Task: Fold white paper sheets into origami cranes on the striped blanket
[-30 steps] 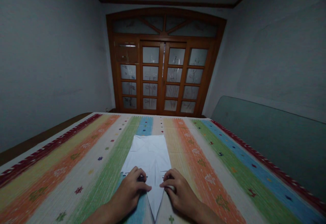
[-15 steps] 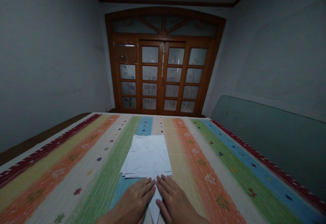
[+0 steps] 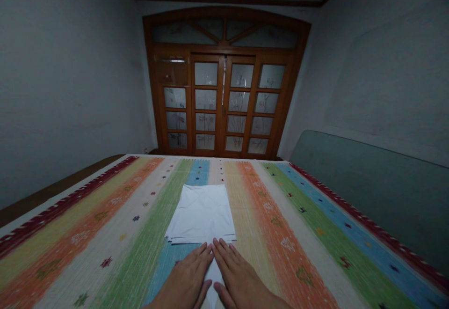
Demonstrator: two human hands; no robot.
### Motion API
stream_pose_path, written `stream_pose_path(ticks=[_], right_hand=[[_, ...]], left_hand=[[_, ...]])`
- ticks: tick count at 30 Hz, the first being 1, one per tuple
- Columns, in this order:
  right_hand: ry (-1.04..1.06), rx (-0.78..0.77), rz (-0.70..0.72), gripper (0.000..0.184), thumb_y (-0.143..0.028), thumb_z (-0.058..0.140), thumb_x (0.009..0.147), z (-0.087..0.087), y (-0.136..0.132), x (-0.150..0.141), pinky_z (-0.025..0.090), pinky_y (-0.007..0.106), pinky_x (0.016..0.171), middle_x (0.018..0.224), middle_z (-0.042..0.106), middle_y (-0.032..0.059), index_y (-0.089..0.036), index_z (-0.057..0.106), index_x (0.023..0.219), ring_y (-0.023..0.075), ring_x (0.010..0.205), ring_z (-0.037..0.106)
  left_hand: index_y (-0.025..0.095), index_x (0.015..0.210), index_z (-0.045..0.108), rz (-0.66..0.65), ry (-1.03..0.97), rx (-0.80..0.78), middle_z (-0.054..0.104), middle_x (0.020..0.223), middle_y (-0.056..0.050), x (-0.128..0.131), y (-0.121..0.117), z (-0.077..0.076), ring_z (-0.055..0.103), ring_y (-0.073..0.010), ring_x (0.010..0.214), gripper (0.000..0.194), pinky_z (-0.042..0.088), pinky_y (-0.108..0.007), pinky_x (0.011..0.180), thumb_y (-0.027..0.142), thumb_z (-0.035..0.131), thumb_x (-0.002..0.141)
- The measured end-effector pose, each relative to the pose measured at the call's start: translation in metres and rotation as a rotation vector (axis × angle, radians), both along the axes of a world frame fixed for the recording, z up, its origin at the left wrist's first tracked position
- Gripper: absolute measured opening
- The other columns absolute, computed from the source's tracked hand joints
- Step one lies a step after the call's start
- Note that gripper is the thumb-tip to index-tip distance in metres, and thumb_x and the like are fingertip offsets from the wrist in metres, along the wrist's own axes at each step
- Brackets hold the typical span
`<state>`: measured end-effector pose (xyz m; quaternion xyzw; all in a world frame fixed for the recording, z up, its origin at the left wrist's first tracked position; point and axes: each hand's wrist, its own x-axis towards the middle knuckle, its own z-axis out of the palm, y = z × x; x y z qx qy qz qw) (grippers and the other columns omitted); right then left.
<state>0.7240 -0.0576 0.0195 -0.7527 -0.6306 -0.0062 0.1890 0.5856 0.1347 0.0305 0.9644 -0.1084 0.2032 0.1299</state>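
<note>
My left hand and my right hand lie flat, side by side, at the near edge of view, fingers stretched forward. Between them shows a narrow, pointed strip of folded white paper, pressed down under their inner edges. Its far tip is hidden by the fingers. Just beyond my fingertips rests a stack of creased white sheets, which look like paper, with slightly uneven corners at the near side.
A striped, patterned cloth covers the wide surface beneath. A greenish panel stands along the right side. Wooden doors with glass panes close off the far end, between pale walls.
My hands have slid closer together and slightly forward over the folded paper, covering more of it. The stack of sheets has stayed in place on the cloth.
</note>
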Motion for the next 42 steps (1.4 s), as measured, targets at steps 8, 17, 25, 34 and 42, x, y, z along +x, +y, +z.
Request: stream_pose_path(ticks=[8,17,25,34,42], right_hand=[[0.087,-0.104,0.066,0.081,-0.033,0.061,0.097,0.026,-0.01,0.007,0.029,0.05,0.125,0.167,0.019,0.0124,-0.019,0.016,0.163,0.0304,0.155,0.024],[0.141,-0.16,0.062,0.072,-0.038,0.055,0.102,0.049,-0.016,0.009,0.026,0.052,0.126,0.167,0.023,0.0083,-0.026,0.017,0.163,0.0313,0.155,0.024],[0.18,-0.174,0.094,0.062,-0.04,0.047,0.106,0.071,-0.026,0.014,0.022,0.052,0.128,0.168,0.027,0.0037,-0.028,0.024,0.162,0.0304,0.156,0.019],[0.081,-0.034,0.028,0.046,-0.02,0.048,0.101,0.074,-0.024,0.009,0.039,0.054,0.121,0.15,0.057,0.0109,-0.015,0.057,0.145,0.0348,0.149,0.038],[-0.006,0.047,0.027,0.045,-0.013,0.054,0.094,0.064,-0.024,0.008,0.048,0.049,0.115,0.143,0.063,0.0136,-0.013,0.063,0.138,0.0337,0.138,0.055]], left_hand=[[0.029,0.154,0.044,-0.124,0.111,0.021,0.057,0.151,-0.008,-0.004,0.012,0.046,0.056,-0.0292,0.137,0.061,0.048,-0.043,0.114,0.016,0.058,0.096],[0.025,0.133,0.068,-0.19,0.137,0.0,0.073,0.132,-0.007,-0.006,0.037,0.067,0.061,-0.0281,0.132,0.044,0.051,-0.042,0.111,0.009,0.055,0.094],[0.021,0.125,0.07,-0.225,0.021,0.055,0.077,0.124,-0.007,-0.001,0.044,0.052,0.067,-0.0273,0.124,0.038,0.057,-0.041,0.104,0.007,0.055,0.092],[0.02,0.123,0.069,-0.21,-0.006,0.156,0.078,0.123,-0.007,-0.002,0.043,0.055,0.07,-0.029,0.121,0.037,0.06,-0.043,0.1,0.008,0.055,0.092],[0.022,0.125,0.068,-0.197,-0.083,0.11,0.079,0.121,-0.006,-0.005,0.043,0.049,0.071,-0.027,0.118,0.04,0.06,-0.039,0.1,0.007,0.057,0.089]])
